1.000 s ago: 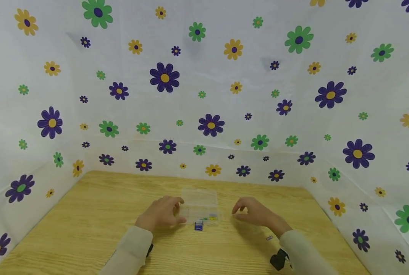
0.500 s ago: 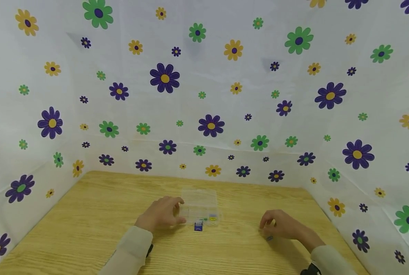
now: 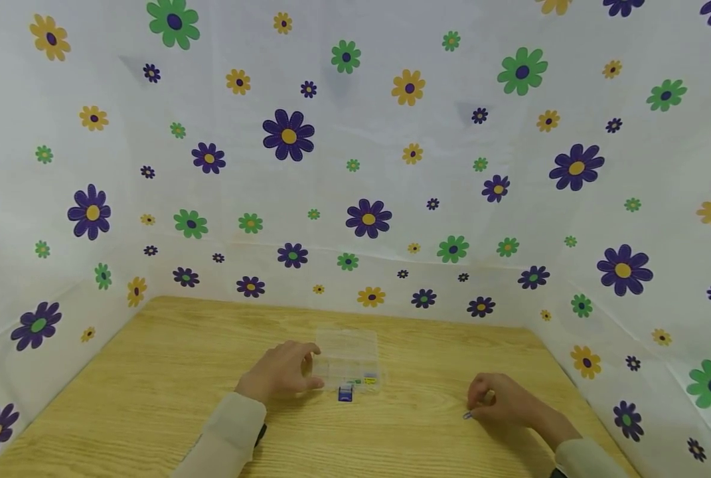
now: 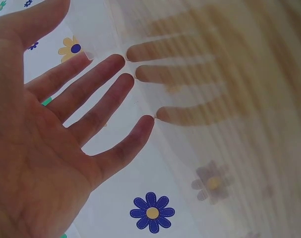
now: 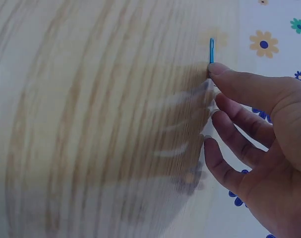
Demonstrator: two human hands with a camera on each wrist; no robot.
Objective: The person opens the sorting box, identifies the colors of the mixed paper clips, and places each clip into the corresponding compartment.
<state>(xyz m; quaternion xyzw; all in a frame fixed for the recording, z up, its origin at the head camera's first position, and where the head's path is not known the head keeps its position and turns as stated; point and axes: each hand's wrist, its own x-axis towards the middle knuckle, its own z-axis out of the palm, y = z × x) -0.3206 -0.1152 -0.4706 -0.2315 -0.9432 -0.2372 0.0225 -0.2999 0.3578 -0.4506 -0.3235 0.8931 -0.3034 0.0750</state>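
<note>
My right hand [image 3: 501, 401] is low over the right side of the table. Its thumb and curled index finger meet the near end of a small blue paper clip [image 3: 467, 415], while the far end sticks out past the thumb. The paper clip [image 5: 211, 49] appears thin and edge-on in the right wrist view. My left hand [image 3: 283, 368] rests beside the left edge of a clear plastic box [image 3: 346, 345], thumb and fingers spread apart. In the left wrist view, the fingers of the left hand [image 4: 66, 134] extend loosely with fingertips at the tabletop.
Inside the front compartments of the box are small green and yellow pieces [image 3: 370, 380]. A dark blue piece [image 3: 346, 394] stands at its front edge. The wooden table [image 3: 212, 425] meets flower-patterned white sheeting [image 3: 355, 186] at the back and sides.
My right hand has moved right and toward me, away from the box, coming down to the paper clip on the table. The left hand has stayed beside the box.
</note>
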